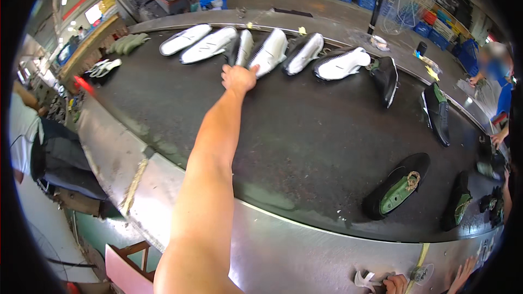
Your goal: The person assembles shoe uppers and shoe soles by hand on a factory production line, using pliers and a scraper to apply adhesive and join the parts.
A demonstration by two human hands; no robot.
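Observation:
My left hand [239, 78] reaches far across the dark belt and closes on the near end of a black shoe [241, 48]; its fingertips are partly hidden. The shoe lies on its side with its pale sole showing. Just right of the hand rests another shoe with a white sole [268, 54], almost touching it. Low at the right, my right hand [395, 283] is closed around a silver metal tool with a curved, claw-like head [365, 281], over the metal edge. Only part of that hand shows.
More white-soled shoes [201, 45] line the far edge. Upright black shoes with green insides [400, 186] lie at the right. Gloves [129, 43] lie far left. Co-workers stand at the left [60, 152] and right [498, 76]; another hand [462, 276] is near the lower right.

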